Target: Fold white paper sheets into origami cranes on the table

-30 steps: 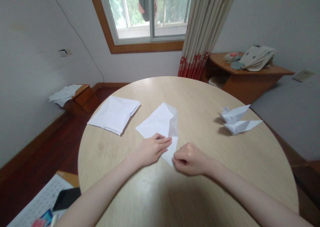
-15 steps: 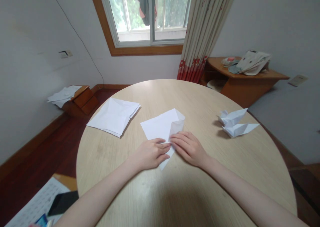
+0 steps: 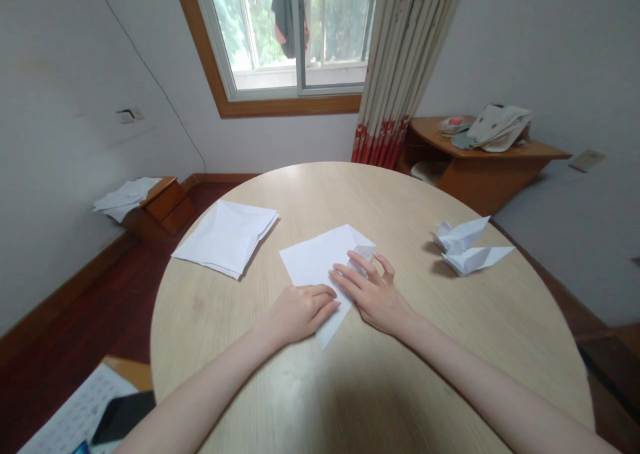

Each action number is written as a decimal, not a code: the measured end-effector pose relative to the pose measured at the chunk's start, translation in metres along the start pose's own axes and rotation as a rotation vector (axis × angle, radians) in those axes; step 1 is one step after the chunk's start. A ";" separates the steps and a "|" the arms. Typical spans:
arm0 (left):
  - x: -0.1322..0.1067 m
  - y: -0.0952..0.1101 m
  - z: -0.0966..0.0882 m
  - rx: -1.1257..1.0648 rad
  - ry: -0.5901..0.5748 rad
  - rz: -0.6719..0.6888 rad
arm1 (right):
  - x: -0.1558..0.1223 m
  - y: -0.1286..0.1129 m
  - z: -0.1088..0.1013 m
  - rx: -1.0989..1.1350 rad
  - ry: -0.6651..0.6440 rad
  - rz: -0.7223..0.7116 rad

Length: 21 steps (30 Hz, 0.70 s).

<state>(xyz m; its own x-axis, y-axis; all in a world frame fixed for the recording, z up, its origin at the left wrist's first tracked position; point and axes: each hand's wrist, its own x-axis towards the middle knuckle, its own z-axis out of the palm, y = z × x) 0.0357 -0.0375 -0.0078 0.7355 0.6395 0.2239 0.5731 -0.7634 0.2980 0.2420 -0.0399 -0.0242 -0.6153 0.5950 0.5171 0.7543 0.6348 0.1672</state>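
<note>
A partly folded sheet of white paper (image 3: 316, 257) lies in the middle of the round table, its lower tip pointing toward me. On its lower left part rests my left hand (image 3: 306, 313), fingers curled together with the thumb close to them, holding the paper down. My right hand (image 3: 374, 293) lies over the folded right side with fingers spread, the fingertips pressing on the fold. A small flap at the upper right corner stands slightly raised beside the right fingers. Part of the fold is hidden under both hands.
A stack of white paper sheets (image 3: 227, 239) lies at the table's left. Two folded paper figures (image 3: 470, 246) sit at the right of the wooden table (image 3: 240, 387). A black phone (image 3: 124, 417) and a printed sheet (image 3: 75, 411) are below, at lower left.
My right hand's fingers have spread and moved up and over the paper. The right flap, standing up before, is now pressed flatter. The left hand stays on the paper.
</note>
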 end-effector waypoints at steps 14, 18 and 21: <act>0.001 -0.004 -0.007 0.024 -0.049 -0.029 | -0.001 0.027 -0.019 0.163 -0.155 -0.083; 0.001 -0.007 -0.010 -0.039 -0.054 0.076 | -0.002 0.030 -0.024 0.233 -0.312 -0.022; -0.001 -0.010 -0.008 -0.110 -0.071 0.153 | -0.001 0.030 -0.028 0.303 -0.359 0.003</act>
<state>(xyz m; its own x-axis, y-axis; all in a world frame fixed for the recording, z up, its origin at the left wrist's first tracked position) 0.0267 -0.0297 -0.0031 0.8368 0.5057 0.2097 0.4125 -0.8343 0.3659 0.2714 -0.0350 0.0039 -0.6935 0.6962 0.1852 0.6884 0.7162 -0.1145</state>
